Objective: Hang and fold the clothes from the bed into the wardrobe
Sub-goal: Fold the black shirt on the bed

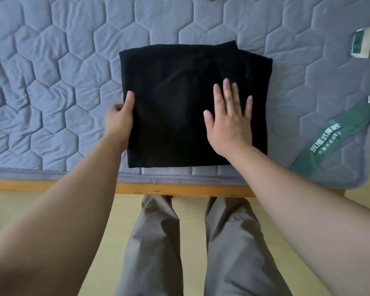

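One black garment, folded square, flat

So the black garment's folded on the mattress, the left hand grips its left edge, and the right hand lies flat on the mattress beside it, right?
The head view shows the right hand flat on the garment itself, not beside it. The rest holds: folded on the mattress, left hand gripping its left edge.
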